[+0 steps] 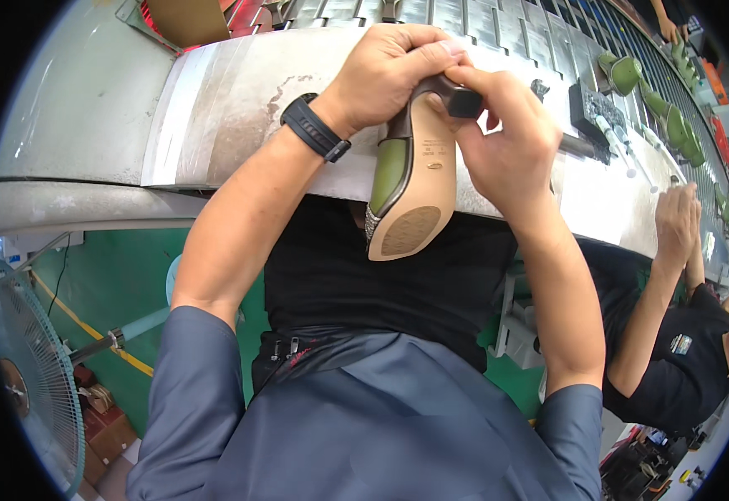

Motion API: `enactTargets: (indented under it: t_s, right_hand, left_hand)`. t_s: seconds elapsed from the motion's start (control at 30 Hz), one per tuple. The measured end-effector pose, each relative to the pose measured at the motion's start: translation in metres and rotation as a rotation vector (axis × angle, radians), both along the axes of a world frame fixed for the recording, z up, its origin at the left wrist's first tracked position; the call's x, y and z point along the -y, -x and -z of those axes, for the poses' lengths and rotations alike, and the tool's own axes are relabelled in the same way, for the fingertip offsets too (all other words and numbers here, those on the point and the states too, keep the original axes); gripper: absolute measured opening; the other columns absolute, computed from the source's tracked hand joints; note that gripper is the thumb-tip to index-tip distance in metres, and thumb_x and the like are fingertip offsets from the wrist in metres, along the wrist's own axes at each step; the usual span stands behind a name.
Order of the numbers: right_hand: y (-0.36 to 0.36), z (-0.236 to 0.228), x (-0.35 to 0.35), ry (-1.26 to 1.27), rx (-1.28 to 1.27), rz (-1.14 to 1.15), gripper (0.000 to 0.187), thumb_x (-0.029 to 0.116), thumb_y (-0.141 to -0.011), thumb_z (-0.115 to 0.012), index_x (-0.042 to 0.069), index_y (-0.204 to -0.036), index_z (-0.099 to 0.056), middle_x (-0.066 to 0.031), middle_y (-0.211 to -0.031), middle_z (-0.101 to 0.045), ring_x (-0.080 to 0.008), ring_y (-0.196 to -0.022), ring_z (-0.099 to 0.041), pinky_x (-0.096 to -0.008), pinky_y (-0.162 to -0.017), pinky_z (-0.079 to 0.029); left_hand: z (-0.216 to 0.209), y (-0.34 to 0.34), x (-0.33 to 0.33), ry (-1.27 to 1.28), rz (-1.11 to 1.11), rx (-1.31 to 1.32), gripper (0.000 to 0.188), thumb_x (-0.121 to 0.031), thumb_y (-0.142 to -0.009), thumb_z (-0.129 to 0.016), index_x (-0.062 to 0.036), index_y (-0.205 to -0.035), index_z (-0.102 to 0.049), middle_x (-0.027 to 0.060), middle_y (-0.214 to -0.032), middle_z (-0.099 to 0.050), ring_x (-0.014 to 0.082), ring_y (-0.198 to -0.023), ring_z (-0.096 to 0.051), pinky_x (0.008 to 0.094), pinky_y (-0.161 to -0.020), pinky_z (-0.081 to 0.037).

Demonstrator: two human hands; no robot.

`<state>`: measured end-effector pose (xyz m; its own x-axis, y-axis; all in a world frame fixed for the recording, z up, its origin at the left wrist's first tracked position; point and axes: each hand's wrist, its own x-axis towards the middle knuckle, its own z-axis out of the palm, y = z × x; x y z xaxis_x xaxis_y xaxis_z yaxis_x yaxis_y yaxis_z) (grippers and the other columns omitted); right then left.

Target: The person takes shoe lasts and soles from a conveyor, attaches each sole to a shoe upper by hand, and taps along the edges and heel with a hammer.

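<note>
Between my hands is a green and dark brown heeled shoe (418,192), its tan sole turned up and its toe pointing toward me. A dark block heel (461,99) stands out at the far end. My left hand (393,75) is closed round the heel end from the left, thumb and fingers bent over the top. My right hand (510,125) grips the same end from the right, its fingers curled beside the heel. The fingertips partly hide the back of the shoe. A black watch (315,127) is on my left wrist.
The worn pale bench edge (214,125) runs under my hands, with metal conveyor slats (506,33) behind. Several green shoes (673,125) stand at the right near a black tool block (595,113). A co-worker's hands (677,221) are at the right; a fan (35,376) stands at lower left.
</note>
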<state>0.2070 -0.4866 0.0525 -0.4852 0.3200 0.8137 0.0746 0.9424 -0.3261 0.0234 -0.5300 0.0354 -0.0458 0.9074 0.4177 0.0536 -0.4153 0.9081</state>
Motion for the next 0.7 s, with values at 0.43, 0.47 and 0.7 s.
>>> enactTargets:
  t_s: [0.43,0.47,0.7]
  right_hand:
    - [-0.011,-0.071,0.010,0.180,0.453,0.095,0.039,0.032,-0.098,-0.074,-0.008,-0.098,-0.073,-0.0167,-0.071,-0.068,-0.0261,-0.063,-0.067,-0.0357,-0.062,-0.052]
    - [-0.009,-0.074,0.007,0.172,0.552,0.157,0.042,0.034,-0.095,-0.075,-0.008,-0.094,-0.073,-0.0194,-0.068,-0.065,-0.0312,-0.062,-0.065,-0.0396,-0.062,-0.051]
    - [0.000,-0.065,-0.004,0.276,0.758,0.243,0.045,0.036,-0.094,-0.076,-0.008,-0.086,-0.072,-0.0196,-0.061,-0.060,-0.0313,-0.056,-0.060,-0.0427,-0.058,-0.045]
  left_hand:
    - [-0.001,-0.010,-0.008,0.034,-0.118,0.010,0.035,-0.027,-0.106,-0.060,0.0040,-0.099,-0.075,0.0030,-0.084,-0.071,0.0061,-0.073,-0.062,0.0212,-0.065,-0.048]
    - [-0.001,-0.013,-0.008,0.075,-0.101,0.036,0.041,-0.034,-0.107,-0.061,0.0039,-0.100,-0.075,-0.0003,-0.083,-0.067,0.0036,-0.072,-0.056,0.0193,-0.061,-0.043]
    - [0.009,-0.028,-0.021,0.042,-0.141,0.126,0.051,-0.033,-0.115,-0.046,0.0048,-0.095,-0.074,0.0085,-0.086,-0.074,0.0118,-0.078,-0.066,0.0280,-0.070,-0.053]
